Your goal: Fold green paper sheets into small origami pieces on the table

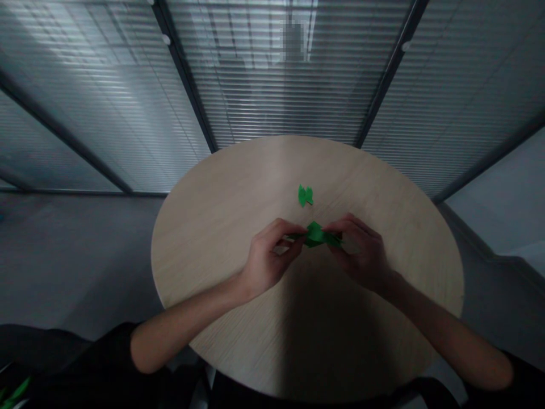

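A piece of folded green paper (315,233) is held between my two hands, above the middle of the round table. My left hand (272,253) pinches its left side between thumb and fingers. On the other side, my right hand (360,250) grips the right part, with thumb and fingertips close to its centre. The fingers cover parts of the paper, so its full shape is hidden. Just beyond the hands, a smaller green paper piece (305,195), shaped a bit like a butterfly, lies on the tabletop, touched by neither hand.
The round wooden table (204,233) has a pale grain, and a dark shadow falls on its near part. Behind it stand glass panels with blinds (272,108) in dark frames. Grey floor (85,250) shows at the left. Green leaves (17,392) appear at the lower left corner.
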A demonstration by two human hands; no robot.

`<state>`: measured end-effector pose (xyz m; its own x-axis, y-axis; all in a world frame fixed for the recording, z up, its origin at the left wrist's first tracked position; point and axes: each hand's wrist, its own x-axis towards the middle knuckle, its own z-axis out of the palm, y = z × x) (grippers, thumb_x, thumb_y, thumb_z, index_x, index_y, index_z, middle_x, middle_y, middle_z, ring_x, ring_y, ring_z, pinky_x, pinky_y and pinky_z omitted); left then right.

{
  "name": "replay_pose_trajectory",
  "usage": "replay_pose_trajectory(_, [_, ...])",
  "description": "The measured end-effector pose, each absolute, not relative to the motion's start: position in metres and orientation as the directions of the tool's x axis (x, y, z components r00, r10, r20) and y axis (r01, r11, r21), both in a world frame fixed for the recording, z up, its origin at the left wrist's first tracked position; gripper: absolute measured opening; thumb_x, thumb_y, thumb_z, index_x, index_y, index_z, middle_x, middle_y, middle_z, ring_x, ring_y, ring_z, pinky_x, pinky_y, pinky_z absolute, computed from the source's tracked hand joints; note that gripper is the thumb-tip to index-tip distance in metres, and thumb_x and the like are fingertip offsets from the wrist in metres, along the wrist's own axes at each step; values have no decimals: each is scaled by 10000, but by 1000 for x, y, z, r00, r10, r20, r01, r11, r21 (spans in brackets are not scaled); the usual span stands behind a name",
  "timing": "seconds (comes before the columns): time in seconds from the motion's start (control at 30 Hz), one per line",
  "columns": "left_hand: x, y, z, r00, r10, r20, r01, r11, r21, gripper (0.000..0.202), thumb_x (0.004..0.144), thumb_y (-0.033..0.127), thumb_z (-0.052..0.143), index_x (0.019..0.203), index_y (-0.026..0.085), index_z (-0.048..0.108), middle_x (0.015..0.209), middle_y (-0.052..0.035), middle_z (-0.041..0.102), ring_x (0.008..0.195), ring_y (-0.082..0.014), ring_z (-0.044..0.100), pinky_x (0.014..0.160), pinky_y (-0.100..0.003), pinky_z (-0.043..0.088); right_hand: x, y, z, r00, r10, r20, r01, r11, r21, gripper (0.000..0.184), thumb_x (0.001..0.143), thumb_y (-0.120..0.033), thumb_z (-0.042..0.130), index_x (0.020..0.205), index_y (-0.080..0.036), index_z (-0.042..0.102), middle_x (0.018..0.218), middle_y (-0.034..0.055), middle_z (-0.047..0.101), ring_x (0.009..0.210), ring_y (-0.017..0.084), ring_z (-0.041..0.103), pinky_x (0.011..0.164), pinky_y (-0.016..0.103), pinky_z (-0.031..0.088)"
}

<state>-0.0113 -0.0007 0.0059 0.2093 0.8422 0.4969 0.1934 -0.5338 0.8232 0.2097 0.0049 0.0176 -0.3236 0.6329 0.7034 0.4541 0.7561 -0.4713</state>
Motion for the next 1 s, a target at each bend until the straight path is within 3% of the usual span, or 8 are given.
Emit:
replay_pose_trajectory(0.23, [-12,-2,6,261,808,528,153,-574,804,171,939,185,708,1110,180,709,1051,-77,679,847,-139,706,667,-208,633,208,5,15,-324,628,707,413,767,-491,163,924,-148,677,1044,-258,686,888,25,664,784,179,641,698,316,556])
replay_pose_trajectory(0.57, [-12,0,6,227,820,525,180,-565,805,76,914,164,715,977,185,751,1011,-89,670,838,-165,696,620,-231,631,212,6,15,-342,594,729,410,792,-453,213,923,-143,659,1045,-298,740,1033,55,676,913,210,676,758,361,591])
replay_pose_trajectory(0.77, [-13,-1,3,278,809,517,141,-567,812,90,927,144,697,998,187,731,1034,-82,660,865,-153,698,661,-222,645,209,7,15,-396,574,717,394,812,-432,212,910,-176,708,1093,-282,718,1146,87,657,1037,245,673,867,428,599])
replay_pose_trajectory(1.0, [-12,-1,0,291,840,458,79,-498,864,82,962,244,702,992,170,715,1039,-87,640,825,-152,695,663,-252,654,203,7,12,-346,596,725,360,798,-484,115,943,-183,719,1033,-254,727,1063,71,696,970,217,686,847,393,591])
